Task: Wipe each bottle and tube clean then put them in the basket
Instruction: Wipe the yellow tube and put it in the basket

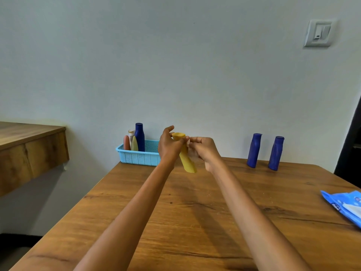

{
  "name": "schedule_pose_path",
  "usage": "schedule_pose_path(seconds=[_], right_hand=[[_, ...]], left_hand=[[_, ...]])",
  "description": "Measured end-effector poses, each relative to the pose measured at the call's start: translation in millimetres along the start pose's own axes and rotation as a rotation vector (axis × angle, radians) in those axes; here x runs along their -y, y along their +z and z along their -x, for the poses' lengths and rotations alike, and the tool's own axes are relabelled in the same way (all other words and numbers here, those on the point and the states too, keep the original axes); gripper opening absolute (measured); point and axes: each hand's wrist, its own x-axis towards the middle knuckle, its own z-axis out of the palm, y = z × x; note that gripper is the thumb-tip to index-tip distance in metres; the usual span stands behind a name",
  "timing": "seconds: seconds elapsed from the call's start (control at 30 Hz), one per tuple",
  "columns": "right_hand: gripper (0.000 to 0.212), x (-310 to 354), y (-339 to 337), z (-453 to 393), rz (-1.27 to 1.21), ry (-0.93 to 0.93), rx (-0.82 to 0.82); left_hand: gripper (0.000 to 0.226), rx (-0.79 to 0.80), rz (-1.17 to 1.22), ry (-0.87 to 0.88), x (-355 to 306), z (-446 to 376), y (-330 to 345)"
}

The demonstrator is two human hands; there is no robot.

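My left hand point(169, 146) grips a yellow tube point(188, 162) near its cap end and holds it tilted above the table. Against the tube's upper part, my right hand point(203, 151) pinches a small white wipe point(189, 142). A light blue basket point(139, 155) stands at the table's far left corner, just left of my hands. It holds a blue bottle point(139, 136), a red tube point(126, 143), a pale yellow tube point(134, 143) and a small white tube point(131, 133). Two blue bottles point(254, 150) point(276, 153) stand upright at the far right.
A blue pack of wipes point(345, 206) lies at the table's right edge. The wooden table point(195, 222) ends against a white wall. A second wooden counter point(29, 149) sits to the left across a gap. A dark doorway edge is at the far right.
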Motion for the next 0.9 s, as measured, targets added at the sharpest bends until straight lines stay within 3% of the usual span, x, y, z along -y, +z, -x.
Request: schedule_pose_path(seconds=[0.13,0.37,0.57,0.73,0.9], right_hand=[[0.016,-12,5,1,0.161,-0.044,0.001],[0.019,-35,-7,12,0.337,0.181,0.202],[0.019,-25,2,5,0.16,0.052,0.094],[0.015,-28,3,2,0.157,-0.115,-0.029],[0.016,-42,-10,2,0.177,0.073,0.132]], left_hand=[[0.059,-0.047,-0.087,-0.008,0,-1,-2],[0.059,-0.043,-0.172,-0.054,6,-3,-3],[0.051,0.01,-0.212,-0.09,8,-1,-2],[0.049,0.027,-0.233,-0.086,9,2,0],[0.05,0.041,-0.296,-0.033,9,6,2]])
